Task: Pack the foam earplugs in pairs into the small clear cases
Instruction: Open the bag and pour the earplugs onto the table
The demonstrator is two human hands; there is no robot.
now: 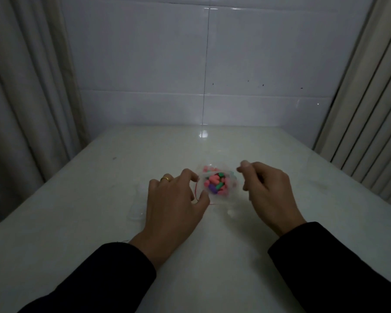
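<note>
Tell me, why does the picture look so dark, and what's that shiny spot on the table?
Head view: the room light is dim, so everything looks grey and grainy; the shiny spot is glare on the glossy table; the right hand looks slightly blurred; the colourful earplugs stand out brightest.

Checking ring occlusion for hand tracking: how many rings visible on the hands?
1. A gold ring sits on a finger of the left hand. The right hand shows none, though its curled fingers could hide one.
</note>
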